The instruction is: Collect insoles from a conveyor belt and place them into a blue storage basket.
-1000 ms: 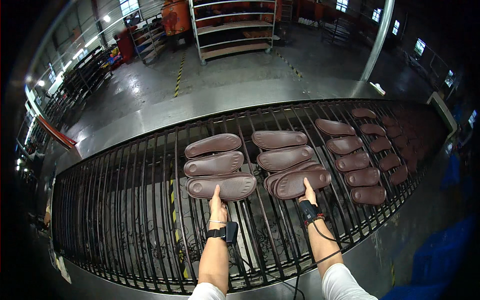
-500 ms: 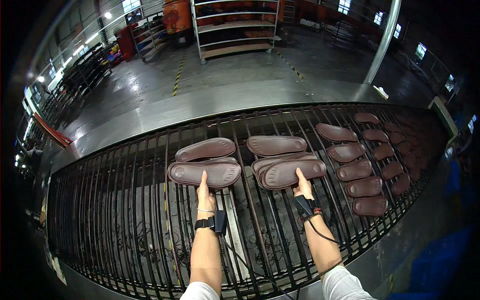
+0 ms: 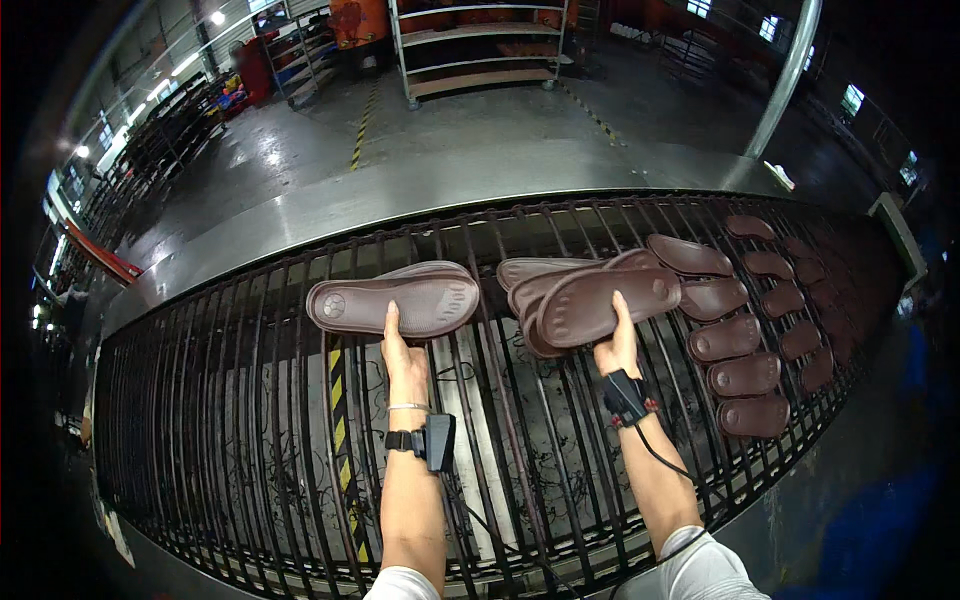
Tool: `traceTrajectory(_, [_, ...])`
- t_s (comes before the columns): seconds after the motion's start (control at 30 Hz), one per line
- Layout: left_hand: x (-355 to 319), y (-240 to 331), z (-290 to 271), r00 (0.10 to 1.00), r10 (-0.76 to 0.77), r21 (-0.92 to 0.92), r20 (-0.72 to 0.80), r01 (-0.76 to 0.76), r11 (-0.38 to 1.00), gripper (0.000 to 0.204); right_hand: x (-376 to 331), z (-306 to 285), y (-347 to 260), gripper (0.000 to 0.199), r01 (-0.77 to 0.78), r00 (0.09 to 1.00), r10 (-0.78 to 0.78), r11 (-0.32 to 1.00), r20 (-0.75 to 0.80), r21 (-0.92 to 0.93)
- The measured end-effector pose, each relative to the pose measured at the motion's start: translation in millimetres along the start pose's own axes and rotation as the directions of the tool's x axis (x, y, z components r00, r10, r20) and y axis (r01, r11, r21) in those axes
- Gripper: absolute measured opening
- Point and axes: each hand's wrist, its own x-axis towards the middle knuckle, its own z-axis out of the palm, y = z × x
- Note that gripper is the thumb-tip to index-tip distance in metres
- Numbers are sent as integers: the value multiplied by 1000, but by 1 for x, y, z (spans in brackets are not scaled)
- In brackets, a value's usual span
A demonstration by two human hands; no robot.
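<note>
My left hand (image 3: 402, 352) grips a small stack of dark brown slipper soles (image 3: 372, 306), thumb on top and fingers hidden beneath. Toe-shaped dents show at the right end of its top sole. To the right, my right hand (image 3: 618, 345) is closed the same way on the top of a fanned stack of brown soles (image 3: 585, 310). That upper sole tilts up to the right, and the ones under it spread out unevenly. Another sole (image 3: 535, 268) lies at the far edge of this stack, partly covered.
Rows of single soles (image 3: 750, 375) lie on the right part of the black-barred conveyor (image 3: 230, 420). A smooth metal ledge (image 3: 300, 215) runs along its far side. Beyond stand a wheeled shelf rack (image 3: 480, 75) and a slanted metal pole (image 3: 785, 90). Cables trail from both wrists.
Both hands have moved away from me, the left one slightly leftward and the right one rightward. The left stack now covers the separate far sole; the right stack has fanned out against its far sole.
</note>
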Motion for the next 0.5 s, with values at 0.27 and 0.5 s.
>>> traceTrajectory(0.27, [79,-55,3,974,52,66,-219,-39,997,119,81,7,65,82,-272,960,278,909,-27,-316])
traceTrajectory(0.5, [27,-25,-42,992,119,151,-28,-114,982,85,37,28,70,67,-138,988,130,986,-88,-95])
